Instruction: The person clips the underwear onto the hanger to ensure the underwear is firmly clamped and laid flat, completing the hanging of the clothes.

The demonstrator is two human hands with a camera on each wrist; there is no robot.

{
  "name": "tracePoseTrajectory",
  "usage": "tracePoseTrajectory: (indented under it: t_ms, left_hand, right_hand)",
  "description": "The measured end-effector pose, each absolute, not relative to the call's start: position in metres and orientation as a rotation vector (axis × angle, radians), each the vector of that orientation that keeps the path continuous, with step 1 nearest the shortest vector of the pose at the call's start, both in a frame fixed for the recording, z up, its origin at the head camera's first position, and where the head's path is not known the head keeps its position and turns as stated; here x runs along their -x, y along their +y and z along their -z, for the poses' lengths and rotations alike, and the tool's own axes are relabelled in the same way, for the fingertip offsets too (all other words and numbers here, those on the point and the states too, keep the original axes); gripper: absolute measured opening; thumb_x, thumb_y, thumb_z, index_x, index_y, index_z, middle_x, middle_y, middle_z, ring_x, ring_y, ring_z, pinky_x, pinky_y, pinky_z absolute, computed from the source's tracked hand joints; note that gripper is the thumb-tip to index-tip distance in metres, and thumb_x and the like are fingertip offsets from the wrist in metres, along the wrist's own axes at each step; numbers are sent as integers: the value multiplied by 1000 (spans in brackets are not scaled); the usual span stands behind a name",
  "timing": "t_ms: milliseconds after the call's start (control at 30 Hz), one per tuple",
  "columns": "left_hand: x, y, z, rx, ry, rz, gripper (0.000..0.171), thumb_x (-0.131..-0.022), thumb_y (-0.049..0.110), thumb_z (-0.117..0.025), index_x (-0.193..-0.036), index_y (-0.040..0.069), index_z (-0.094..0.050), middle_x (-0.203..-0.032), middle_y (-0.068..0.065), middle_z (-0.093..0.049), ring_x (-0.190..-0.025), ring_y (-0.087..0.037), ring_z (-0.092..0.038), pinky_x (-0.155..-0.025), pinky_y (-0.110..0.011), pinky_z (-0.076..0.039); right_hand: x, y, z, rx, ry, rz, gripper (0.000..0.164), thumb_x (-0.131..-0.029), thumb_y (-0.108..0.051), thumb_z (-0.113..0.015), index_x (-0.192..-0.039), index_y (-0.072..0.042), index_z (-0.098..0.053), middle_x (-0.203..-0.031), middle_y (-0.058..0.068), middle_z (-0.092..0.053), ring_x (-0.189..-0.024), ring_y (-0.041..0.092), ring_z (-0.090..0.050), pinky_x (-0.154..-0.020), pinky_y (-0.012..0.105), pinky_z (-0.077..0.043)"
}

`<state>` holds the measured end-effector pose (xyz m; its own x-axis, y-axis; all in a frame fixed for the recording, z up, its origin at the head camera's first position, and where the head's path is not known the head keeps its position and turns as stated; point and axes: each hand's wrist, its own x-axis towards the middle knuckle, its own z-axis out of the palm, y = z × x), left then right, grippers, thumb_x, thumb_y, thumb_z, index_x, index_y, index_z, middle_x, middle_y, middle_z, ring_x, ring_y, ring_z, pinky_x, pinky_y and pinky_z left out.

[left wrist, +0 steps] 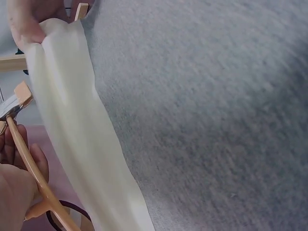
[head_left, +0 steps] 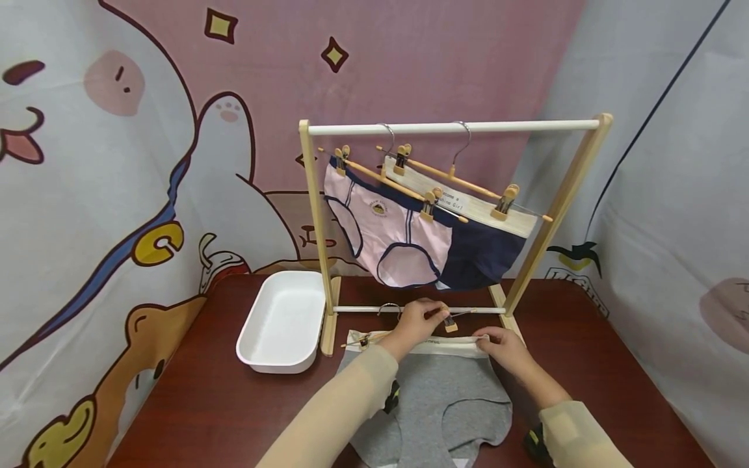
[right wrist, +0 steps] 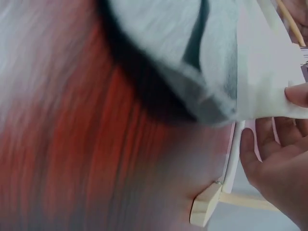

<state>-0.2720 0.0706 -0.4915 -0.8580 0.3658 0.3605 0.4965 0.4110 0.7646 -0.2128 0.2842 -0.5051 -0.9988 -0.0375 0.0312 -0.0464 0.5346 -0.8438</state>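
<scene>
Grey underpants (head_left: 435, 383) with a cream waistband (left wrist: 72, 110) lie on the table below the rack. My left hand (head_left: 418, 325) pinches a wooden clip (head_left: 450, 324) at the right part of a small hanger, whose wooden bar (left wrist: 31, 166) shows in the left wrist view. Near the left end of the waistband sits the hanger's other clip (head_left: 365, 340). My right hand (head_left: 506, 351) pinches the right corner of the waistband; in the right wrist view the thumb (right wrist: 297, 95) lies on top of the cloth. The pinched clip is just above the waistband.
Behind my hands stands a wooden rack (head_left: 544, 214) with a white top rail (head_left: 351, 130). Pink briefs (head_left: 386, 221) and navy underpants (head_left: 486, 253) hang there from clip hangers. To the left, a white tub (head_left: 281, 318) stands on the red-brown table (head_left: 193, 390).
</scene>
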Motion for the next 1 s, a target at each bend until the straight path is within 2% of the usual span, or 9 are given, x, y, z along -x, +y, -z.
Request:
tracePoseTrajectory:
  t_ms: [167, 300, 500, 600, 733, 867, 1000]
  left_hand:
    - [272, 70, 492, 765, -2570, 1428, 22, -90, 25, -64, -104, 11, -73, -103, -3, -68, -96, -12, -62, -84, -19, -48]
    - [270, 69, 488, 748, -2571, 1453, 24, -91, 24, -64, -107, 9, -72, -104, -4, -68, -98, -14, -63, -86, -21, -48]
    - [270, 68, 487, 756, -2544, 1456, 22, -90, 21, -65, -105, 7, -73, -103, -7, -69, -98, -17, -64, -87, -23, -49]
    - [269, 68, 487, 747, -2566, 1473, 24, -91, 22, -64, -107, 7, -72, -105, -7, -69, -100, -18, -63, -88, -24, -49]
    - [268, 68, 485, 738, -2568, 1492, 23, -91, 22, -63, -107, 8, -72, -105, -7, -69, -100, -18, -63, -87, -24, -49]
    - [268, 68, 485, 720, -2562, 1495, 23, -90, 22, -65, -106, 8, -72, -105, -7, -69, -98, -16, -63, -83, -21, -49]
    - [268, 68, 485, 723, -2537, 1508, 22, -89, 21, -66, -105, 7, -73, -102, -7, -69, -92, -14, -63, -77, -17, -49]
  right_hand:
    - [216, 284, 504, 55, -2791, -1658, 32, -92, -22, -61, -109, 4, -64, -101, 8, -67, -88, 7, -55, -79, 28, -43]
    - [218, 285, 504, 114, -2762, -1686, 37, -90, -28, -65, -110, 4, -64, -99, 3, -68, -86, 2, -56, -78, 25, -45]
    - [219, 284, 509, 16, -2738, -1460, 18, -86, -13, -68, -97, 2, -70, -96, 13, -70, -76, 3, -56, -62, 22, -46]
    - [219, 281, 510, -31, -2737, -1300, 12, -84, -10, -70, -93, -3, -72, -96, 13, -71, -79, 6, -58, -63, 22, -46]
    - [220, 278, 508, -29, -2718, -1232, 11, -84, -11, -69, -92, -4, -72, -96, 13, -71, -86, 13, -60, -67, 23, -46]
    - [220, 276, 504, 18, -2711, -1351, 16, -85, -10, -65, -97, 1, -67, -91, 13, -67, -76, 11, -54, -61, 23, -43]
    - [220, 274, 500, 111, -2685, -1606, 17, -89, -6, -57, -100, 6, -58, -81, 3, -61, -68, 6, -48, -59, 22, -40]
